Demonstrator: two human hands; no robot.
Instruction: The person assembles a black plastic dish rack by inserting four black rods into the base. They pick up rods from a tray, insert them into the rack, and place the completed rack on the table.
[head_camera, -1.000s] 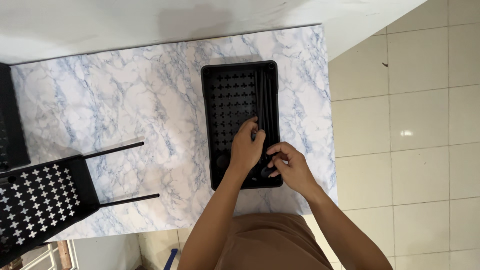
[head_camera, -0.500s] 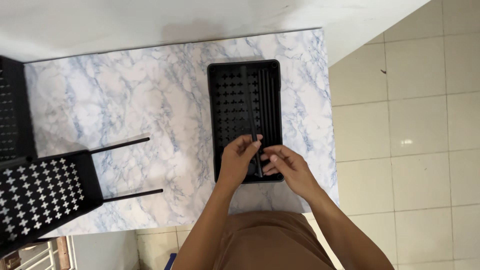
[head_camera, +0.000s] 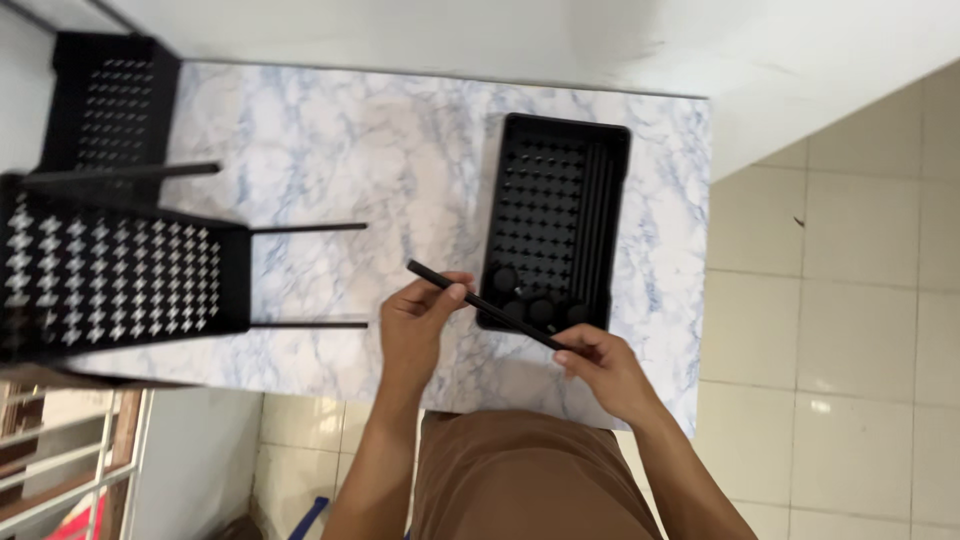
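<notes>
At far left of the frame a perforated black shelf (head_camera: 120, 275) lies on its side on the marble-patterned table (head_camera: 330, 140), thin legs pointing right. Lower centre, the left hand (head_camera: 420, 325) pinches one end of a slim black rod (head_camera: 485, 304) while the right hand (head_camera: 600, 365) closes on the other – the rod slants across the near corner of a black perforated tray (head_camera: 555, 215). It looks light, stiff and smooth; holding both ends seems soundest.

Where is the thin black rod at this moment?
Head view, lower centre: the thin black rod slants between the left hand and right hand, over the near left corner of the black tray.
</notes>
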